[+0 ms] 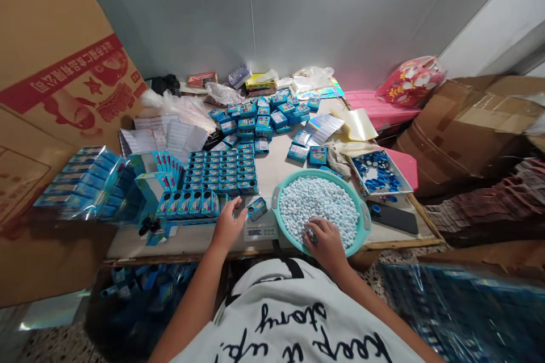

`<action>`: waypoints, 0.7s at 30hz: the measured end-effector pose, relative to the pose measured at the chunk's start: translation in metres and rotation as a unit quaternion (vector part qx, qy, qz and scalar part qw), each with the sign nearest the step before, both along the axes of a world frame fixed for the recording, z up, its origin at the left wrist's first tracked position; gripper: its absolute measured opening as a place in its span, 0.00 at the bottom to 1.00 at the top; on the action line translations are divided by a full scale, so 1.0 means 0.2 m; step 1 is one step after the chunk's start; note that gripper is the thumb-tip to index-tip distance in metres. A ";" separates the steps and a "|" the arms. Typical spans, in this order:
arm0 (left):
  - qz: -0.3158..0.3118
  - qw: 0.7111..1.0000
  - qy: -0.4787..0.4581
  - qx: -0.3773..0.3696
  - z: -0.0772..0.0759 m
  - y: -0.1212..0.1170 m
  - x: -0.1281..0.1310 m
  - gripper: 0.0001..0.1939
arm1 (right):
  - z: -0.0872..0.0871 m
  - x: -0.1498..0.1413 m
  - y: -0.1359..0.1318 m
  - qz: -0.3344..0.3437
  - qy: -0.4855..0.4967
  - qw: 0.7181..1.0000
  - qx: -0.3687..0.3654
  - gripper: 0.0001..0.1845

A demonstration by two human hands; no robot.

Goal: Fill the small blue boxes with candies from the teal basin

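My left hand (pixel 229 222) is at the front of the table, thumb and index finger apart, holding nothing. It lies between a block of upright blue boxes (pixel 220 173) with round dark openings and a single blue box (pixel 257 209). That single box rests on a small digital scale (pixel 261 231). A turquoise basin (pixel 365 221) full of small white and pale blue pellets (pixel 317 201) stands to the right. Inside its near edge, my right hand (pixel 327 241) has curled fingers down among the pellets, seemingly closed on some; the fingertips are partly hidden.
Blue boxes (pixel 261 119) lie heaped at the back. A tray of blue caps (pixel 378 173) and a black phone (pixel 394 218) are right of the basin. Wrapped blue packs (pixel 91 184) stand left, beside a tall carton (pixel 55 85). More cartons (pixel 460 125) stand right.
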State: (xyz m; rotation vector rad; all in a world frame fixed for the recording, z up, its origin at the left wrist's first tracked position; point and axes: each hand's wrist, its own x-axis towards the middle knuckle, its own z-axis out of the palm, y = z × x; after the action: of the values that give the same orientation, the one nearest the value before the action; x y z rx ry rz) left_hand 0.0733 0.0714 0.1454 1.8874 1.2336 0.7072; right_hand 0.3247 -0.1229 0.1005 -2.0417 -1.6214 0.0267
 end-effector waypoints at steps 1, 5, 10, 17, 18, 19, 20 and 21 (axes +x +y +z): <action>-0.005 1.000 -0.001 0.002 -0.01 0.00 0.00 0.23 | 0.00 0.00 0.00 0.000 -0.001 1.000 -0.001 0.09; -0.015 1.000 -0.001 0.007 -0.03 0.01 0.01 0.22 | -0.01 0.00 0.00 -0.001 -0.002 1.000 0.002 0.09; 0.010 0.999 -0.004 -0.051 -0.15 0.00 0.01 0.40 | 0.00 0.00 0.00 -0.003 0.000 1.000 0.006 0.09; 0.069 0.989 -0.001 -0.133 -0.35 0.00 0.14 0.37 | -0.01 0.00 0.00 -0.007 0.009 1.000 0.007 0.09; 0.053 0.993 0.003 -0.105 -0.34 0.01 0.16 0.29 | -0.02 0.00 0.00 -0.005 0.015 1.000 0.010 0.09; 0.035 0.998 0.011 -0.060 -0.32 0.02 0.18 0.24 | -0.02 0.00 -0.01 -0.003 0.024 1.000 0.015 0.10; 0.014 1.000 0.021 -0.003 -0.28 0.03 0.20 0.20 | -0.02 0.01 -0.01 -0.001 0.037 0.999 0.026 0.10; -0.007 0.997 0.032 0.063 -0.24 0.04 0.22 0.19 | -0.02 0.01 -0.01 0.001 0.055 0.998 0.041 0.11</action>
State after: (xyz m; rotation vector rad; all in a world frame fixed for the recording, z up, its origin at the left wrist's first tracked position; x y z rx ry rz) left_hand 0.1180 0.0793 0.0976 2.0345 1.2390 0.7370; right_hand 0.3265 -0.1255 0.0969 -1.9413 -1.5317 0.0704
